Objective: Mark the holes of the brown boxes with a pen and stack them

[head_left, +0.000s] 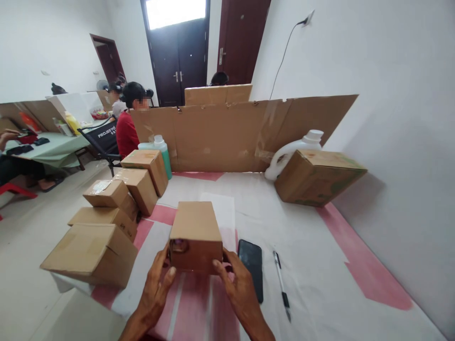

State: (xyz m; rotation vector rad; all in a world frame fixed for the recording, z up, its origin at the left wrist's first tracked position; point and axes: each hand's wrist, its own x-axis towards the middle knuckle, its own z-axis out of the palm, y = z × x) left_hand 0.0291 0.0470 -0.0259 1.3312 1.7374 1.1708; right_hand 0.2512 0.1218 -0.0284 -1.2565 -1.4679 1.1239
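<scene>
A brown cardboard box is in front of me at the table's near side, held between my two hands. My left hand presses against its left side, fingers along the edge and thumb near the front. On the right side, my right hand grips it, with the thumb on the front face. A dark hole with something purplish in it shows at the front left of the box. Just right of my right hand lies a black phone, and beyond it a black-and-clear pen.
Several cardboard boxes line the table's left edge, with a green bottle behind them. At the back right, a larger tilted box leans by a white jug. A cardboard partition closes the far side; people sit beyond.
</scene>
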